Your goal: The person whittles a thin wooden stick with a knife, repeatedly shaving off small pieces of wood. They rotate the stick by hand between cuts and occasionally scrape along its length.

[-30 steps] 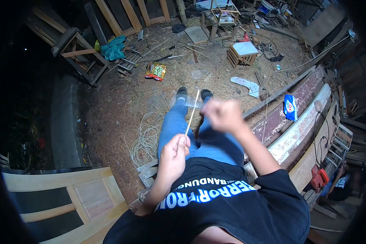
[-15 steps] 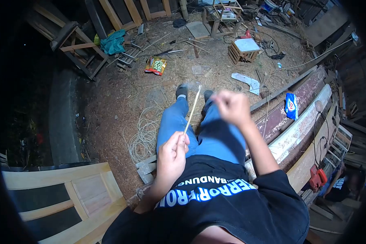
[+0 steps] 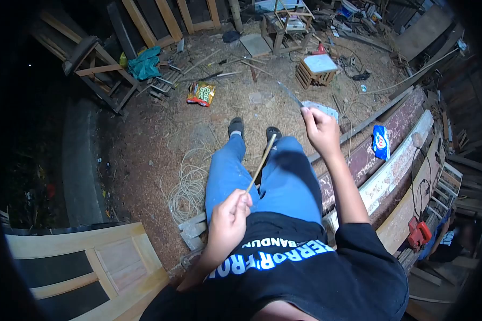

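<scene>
In front of my lap, my left hand is closed around the lower end of a thin wooden stick. The stick slants up and to the right, its pale tip near my foot. My right hand is raised to the right, clear of the stick, with its fingers wrapped round a knife. The knife's narrow blade points up and left; its handle is hidden in my fist. Behind that hand, a pale flat board on the ground is partly covered.
Coiled cord lies left of my legs. A panelled wooden door leans at lower left. Long boards run along my right, bearing a blue packet and a red power tool. A slatted stool stands ahead. Another person is at lower right.
My right hand has moved up and right, away from the stick, and the knife blade now shows plainly. The stick's tip has swung lower and to the right in my left hand.
</scene>
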Motion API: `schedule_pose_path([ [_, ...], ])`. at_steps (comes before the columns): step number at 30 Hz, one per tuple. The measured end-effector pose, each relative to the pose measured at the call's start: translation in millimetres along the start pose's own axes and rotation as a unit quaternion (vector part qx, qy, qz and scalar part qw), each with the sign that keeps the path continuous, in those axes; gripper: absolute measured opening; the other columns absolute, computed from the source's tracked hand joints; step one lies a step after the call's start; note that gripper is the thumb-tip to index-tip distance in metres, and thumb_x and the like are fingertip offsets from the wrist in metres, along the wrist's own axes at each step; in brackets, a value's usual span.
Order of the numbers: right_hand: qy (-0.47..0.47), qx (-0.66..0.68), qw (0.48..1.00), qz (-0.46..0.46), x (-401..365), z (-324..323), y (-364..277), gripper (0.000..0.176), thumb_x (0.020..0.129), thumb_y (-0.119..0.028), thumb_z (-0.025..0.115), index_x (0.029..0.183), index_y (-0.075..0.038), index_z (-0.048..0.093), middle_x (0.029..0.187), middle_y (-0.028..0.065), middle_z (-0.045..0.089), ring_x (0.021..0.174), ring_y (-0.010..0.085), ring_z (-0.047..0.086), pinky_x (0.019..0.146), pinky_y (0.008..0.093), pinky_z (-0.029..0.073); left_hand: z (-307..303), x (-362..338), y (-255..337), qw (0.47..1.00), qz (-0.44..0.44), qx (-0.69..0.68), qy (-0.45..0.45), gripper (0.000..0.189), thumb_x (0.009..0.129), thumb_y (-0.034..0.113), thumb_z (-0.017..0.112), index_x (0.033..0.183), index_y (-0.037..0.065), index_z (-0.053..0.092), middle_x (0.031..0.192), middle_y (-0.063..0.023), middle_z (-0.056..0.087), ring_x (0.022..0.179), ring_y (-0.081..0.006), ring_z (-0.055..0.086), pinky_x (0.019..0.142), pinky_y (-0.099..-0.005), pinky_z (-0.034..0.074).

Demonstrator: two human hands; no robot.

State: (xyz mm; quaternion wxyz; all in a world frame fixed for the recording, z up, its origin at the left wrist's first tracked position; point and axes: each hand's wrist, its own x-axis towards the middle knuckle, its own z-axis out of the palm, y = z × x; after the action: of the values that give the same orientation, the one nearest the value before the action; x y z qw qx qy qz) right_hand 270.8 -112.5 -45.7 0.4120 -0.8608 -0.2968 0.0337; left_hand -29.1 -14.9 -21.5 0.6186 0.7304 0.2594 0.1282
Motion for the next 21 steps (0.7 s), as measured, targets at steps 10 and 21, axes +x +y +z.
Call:
schedule_pose_path([
  [10, -0.082, -0.054, 0.963, -0.25, -37.4, 35.0, -12.1, 0.041, 0.094, -0.042, 0.073, 0.069, -0.012, 0.062, 0.061, 0.0132, 0.062, 0.057, 0.0362, 0.065, 0.052, 0.0456, 0.048, -4.5, 24.0, -21.1, 0.958, -0.136, -0.252, -0.032, 0.029, 0.116, 0.029, 0.047, 0.098, 0.009, 0.057, 0.067, 0.0077, 0.041, 0.051, -0.0003, 0.032, 0.044, -0.021, 0.023],
  [21, -0.036, 0.076, 0.99, -0.117, -27.8, 38.8, 10.6, 0.037, 0.102, -0.033, 0.068, 0.074, -0.007, 0.068, 0.06, 0.0153, 0.06, 0.05, 0.0249, 0.061, 0.05, 0.0399, 0.042, -14.0, 10.0, -18.7, 0.951, -0.154, -0.268, 0.002, 0.029, 0.115, 0.032, 0.049, 0.101, 0.008, 0.058, 0.068, 0.0074, 0.042, 0.052, -0.0005, 0.032, 0.046, -0.0197, 0.025],
])
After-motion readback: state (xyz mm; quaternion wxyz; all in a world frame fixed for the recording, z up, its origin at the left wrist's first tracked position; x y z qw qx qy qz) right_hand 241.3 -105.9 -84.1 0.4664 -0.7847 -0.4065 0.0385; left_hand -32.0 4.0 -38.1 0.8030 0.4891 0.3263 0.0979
